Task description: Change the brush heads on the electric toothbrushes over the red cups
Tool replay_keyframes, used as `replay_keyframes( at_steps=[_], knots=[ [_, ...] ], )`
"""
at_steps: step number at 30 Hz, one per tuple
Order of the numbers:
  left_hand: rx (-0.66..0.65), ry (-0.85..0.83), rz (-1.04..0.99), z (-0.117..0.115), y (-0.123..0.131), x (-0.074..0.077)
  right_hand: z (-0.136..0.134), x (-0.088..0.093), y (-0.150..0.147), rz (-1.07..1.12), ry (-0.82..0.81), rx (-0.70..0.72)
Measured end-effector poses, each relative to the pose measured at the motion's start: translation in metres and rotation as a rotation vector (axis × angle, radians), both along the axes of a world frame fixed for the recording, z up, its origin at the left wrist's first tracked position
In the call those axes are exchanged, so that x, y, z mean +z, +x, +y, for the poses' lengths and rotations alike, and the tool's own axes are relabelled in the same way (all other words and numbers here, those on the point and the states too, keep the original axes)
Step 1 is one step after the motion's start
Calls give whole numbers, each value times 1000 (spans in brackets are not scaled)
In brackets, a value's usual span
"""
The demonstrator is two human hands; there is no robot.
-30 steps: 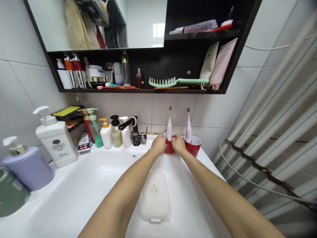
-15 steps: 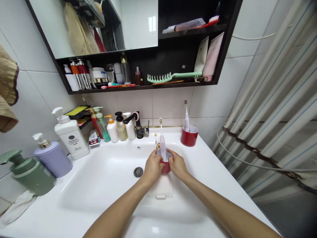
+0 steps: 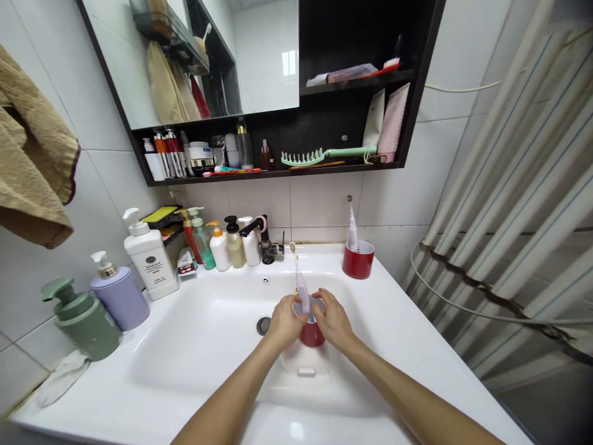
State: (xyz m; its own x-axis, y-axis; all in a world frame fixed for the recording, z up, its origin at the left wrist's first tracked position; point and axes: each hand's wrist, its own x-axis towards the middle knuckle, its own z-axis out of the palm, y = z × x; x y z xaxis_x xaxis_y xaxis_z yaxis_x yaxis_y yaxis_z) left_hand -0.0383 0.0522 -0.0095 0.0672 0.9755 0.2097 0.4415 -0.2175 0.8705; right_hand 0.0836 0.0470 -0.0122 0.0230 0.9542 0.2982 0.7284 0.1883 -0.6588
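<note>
A red cup point(image 3: 312, 335) with a pale inside is held between my two hands over the sink point(image 3: 194, 327). My left hand point(image 3: 286, 321) grips its left side, thumb toward the front. On the right side, my right hand point(image 3: 334, 318) has its fingers curled at the rim. A pale pink electric toothbrush point(image 3: 302, 290) stands in this cup, leaning to the left with its head up. Just below the cup is a pale, translucent box point(image 3: 306, 361) in the basin. Whether the cup touches it, I cannot tell.
Another red cup point(image 3: 357, 262) holding an electric toothbrush point(image 3: 353, 235) stands on the right rear rim. A black faucet point(image 3: 266, 241) is behind the basin. Several pump bottles, including a purple one point(image 3: 121, 300), line the left. A dark cabinet point(image 3: 278, 175) hangs above.
The view has tilted up and shifted left. The toothbrush in the held cup has gone from nearly upright to leaning left. Both hands remain at the cup.
</note>
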Motion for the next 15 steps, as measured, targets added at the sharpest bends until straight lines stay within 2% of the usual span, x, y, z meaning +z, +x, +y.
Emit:
replay_keyframes(
  at_steps=[3, 7, 11, 15],
  knots=[
    [107, -67, -219, 23, 2, 9, 9, 5, -2, -20, 1, 3],
    [46, -65, -318, 43, 15, 13, 18, 5, -8, -52, 1, 29],
    [-7, 1, -417, 41, 23, 24, 17, 16, -13, -40, 43, 45],
    [-29, 71, -562, 27, 16, 52, 0, 42, -11, 12, 93, 123]
  ],
)
